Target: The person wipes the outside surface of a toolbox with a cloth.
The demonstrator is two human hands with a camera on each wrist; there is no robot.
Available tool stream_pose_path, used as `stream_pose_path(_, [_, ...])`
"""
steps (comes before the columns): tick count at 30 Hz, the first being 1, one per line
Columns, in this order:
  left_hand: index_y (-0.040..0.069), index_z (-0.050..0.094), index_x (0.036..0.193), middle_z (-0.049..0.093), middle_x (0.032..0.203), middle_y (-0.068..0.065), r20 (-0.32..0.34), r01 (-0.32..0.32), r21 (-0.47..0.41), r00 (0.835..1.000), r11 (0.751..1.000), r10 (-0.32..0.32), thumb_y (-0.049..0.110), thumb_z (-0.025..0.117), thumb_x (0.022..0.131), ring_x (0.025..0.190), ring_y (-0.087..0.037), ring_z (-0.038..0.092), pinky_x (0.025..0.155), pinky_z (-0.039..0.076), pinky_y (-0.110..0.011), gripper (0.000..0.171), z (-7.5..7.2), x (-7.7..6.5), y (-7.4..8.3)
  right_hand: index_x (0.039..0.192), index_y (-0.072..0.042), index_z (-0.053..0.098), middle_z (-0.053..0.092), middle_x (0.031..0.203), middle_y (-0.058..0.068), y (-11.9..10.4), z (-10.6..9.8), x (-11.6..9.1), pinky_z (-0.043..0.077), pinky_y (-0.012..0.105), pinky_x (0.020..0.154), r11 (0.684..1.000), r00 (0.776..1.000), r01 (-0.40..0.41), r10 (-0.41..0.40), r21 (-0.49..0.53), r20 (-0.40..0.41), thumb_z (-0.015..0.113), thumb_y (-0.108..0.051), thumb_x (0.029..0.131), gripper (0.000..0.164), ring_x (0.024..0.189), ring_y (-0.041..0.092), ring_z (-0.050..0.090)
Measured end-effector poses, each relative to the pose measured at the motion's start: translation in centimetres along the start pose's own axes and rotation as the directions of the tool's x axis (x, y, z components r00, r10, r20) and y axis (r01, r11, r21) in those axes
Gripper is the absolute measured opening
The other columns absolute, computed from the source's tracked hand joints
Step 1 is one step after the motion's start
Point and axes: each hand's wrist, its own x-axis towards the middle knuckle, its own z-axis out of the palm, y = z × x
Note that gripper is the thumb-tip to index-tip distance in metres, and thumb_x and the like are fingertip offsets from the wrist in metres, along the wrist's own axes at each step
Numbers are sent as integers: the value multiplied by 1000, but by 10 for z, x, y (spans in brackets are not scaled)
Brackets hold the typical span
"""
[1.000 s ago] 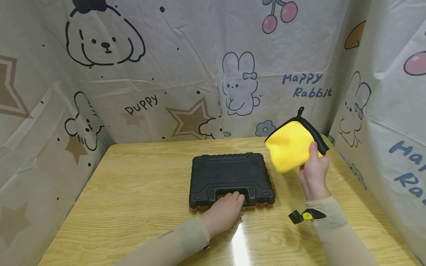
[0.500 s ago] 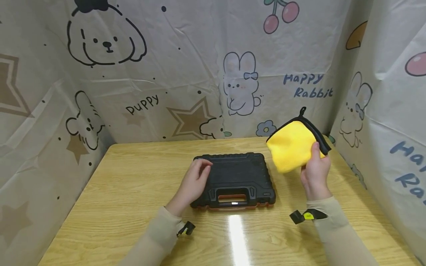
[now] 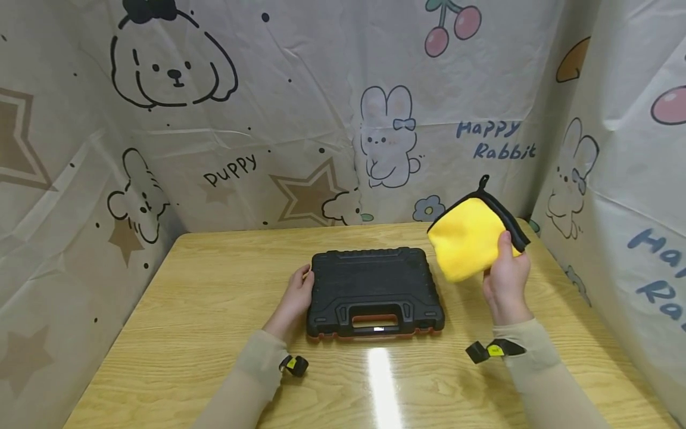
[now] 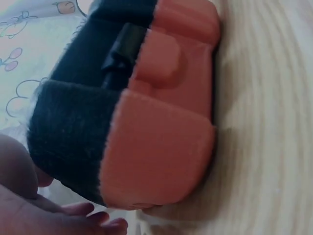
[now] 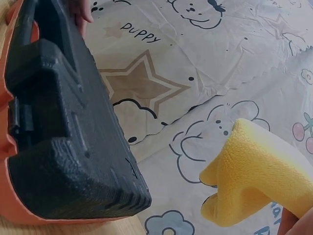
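Observation:
A black tool case [image 3: 375, 280] with an orange-red lower half [image 4: 161, 142] lies flat on the table, its handle towards me. My left hand [image 3: 293, 301] is at the case's left side, fingers extended along that side in the head view. In the left wrist view the left fingertips [image 4: 115, 226] show just past the case's rounded corner. My right hand [image 3: 506, 280] holds a folded yellow towel [image 3: 466, 238] with black edging and a small hanging loop, thumb on its near face. The towel is raised to the right of the case.
The wood-grain table [image 3: 214, 298] stretches left of the case and in front of it. A printed cloth backdrop [image 3: 300, 107] with cartoon animals stands along the back and both sides. A bright light reflection crosses the table's front.
My left hand has let go of the case's handle, moved left over the lid and come down at the case's left side. The right hand with the towel has stayed nearly still.

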Motion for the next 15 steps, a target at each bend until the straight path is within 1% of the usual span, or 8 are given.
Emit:
stream_pose_path(2, [2,18,151,17,155,-26,39,21,-8,999,1000,-20,26,29,105,139,-39,20,115,20,-56,53,1,0,-3,124,-2,52,59,114,7,1,0,-1,57,19,76,999,1000,17,-17,-35,4,60,-30,91,43,104,17,61])
stream_pose_path(4, [5,15,152,15,157,-24,64,37,1,997,999,-37,29,28,105,141,-37,14,117,15,-56,54,1,0,-6,123,-2,53,60,111,7,2,1,-2,57,19,74,997,999,39,-38,-70,8,60,-30,91,42,100,16,62])
stream_pose_path(7, [9,10,154,10,159,-22,92,40,13,995,999,-41,30,26,105,142,-36,7,117,10,-57,55,2,0,-10,119,-1,55,61,106,7,2,3,-4,58,19,70,992,997,77,-76,-103,12,60,-28,92,39,94,16,64])
stream_pose_path(11, [11,7,154,8,160,-21,101,21,22,995,1000,-23,29,25,105,142,-36,5,117,8,-58,55,2,-1,-13,121,-1,57,61,104,7,2,7,-9,57,17,69,980,992,125,-121,-157,36,60,-26,92,38,90,16,63])
stream_pose_path(15, [13,7,155,10,160,-20,91,9,35,996,999,-12,27,26,105,142,-36,7,117,10,-57,54,2,-1,-15,126,-1,56,61,103,3,4,13,-12,55,13,70,949,988,145,-122,-280,97,60,-29,92,44,90,13,61])
